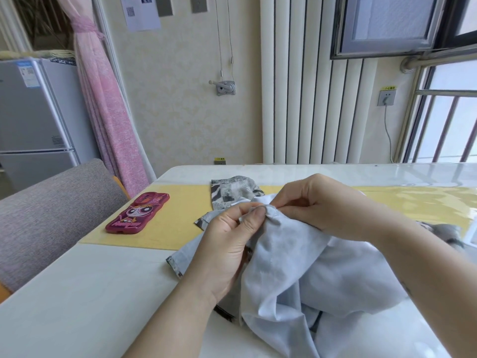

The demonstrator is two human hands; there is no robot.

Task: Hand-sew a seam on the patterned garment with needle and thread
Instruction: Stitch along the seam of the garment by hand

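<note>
The garment (304, 267) lies bunched on the white table, turned so its pale inner side faces up; a grey patterned part (232, 192) shows behind my hands. My left hand (229, 244) pinches a raised fold of the cloth between thumb and fingers. Just to the right, my right hand (320, 205) pinches at the same fold with its fingertips. The needle and thread are too small to make out.
A pink phone case (138, 213) with a cartoon face lies on the yellow mat (180, 220) at the left. A grey upholstered chair (51, 215) stands beside the table's left edge. A radiator and window are behind the table.
</note>
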